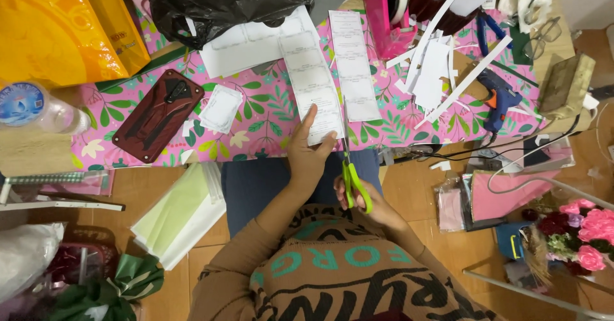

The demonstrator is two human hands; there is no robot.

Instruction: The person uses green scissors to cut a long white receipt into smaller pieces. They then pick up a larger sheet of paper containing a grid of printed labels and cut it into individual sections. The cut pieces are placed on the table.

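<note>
The floral pink surface (268,113) spreads across the upper half of the view, and the person sits at its near edge, at six o'clock. Largest upon it are an orange bag (61,23) at ten o'clock and a crumpled black plastic bag (220,1) at twelve. Below those, a dark red phone case (157,115) lies tilted at nine o'clock, and a heap of white paper offcuts (435,71) fills the two o'clock area, with a blue glue gun (497,100) just beside it.

Near the centre lie two long white paper strips. The far one (355,65) rests flat, apart from both hands. The near paper strip (314,87) runs its long axis from twelve down to six, slightly slanted, and its lower end is pinched by the left hand (307,158), thumb on top and fingers clamped beneath.

The right hand (374,209) is closed through the loops of green-handled scissors (350,174), whose blades point toward twelve, running along the strip's right edge, touching or very nearly so. So the strip lies straight ahead of both hands, its length in line with the blades; the left hand is the nearer, already on the paper.
</note>
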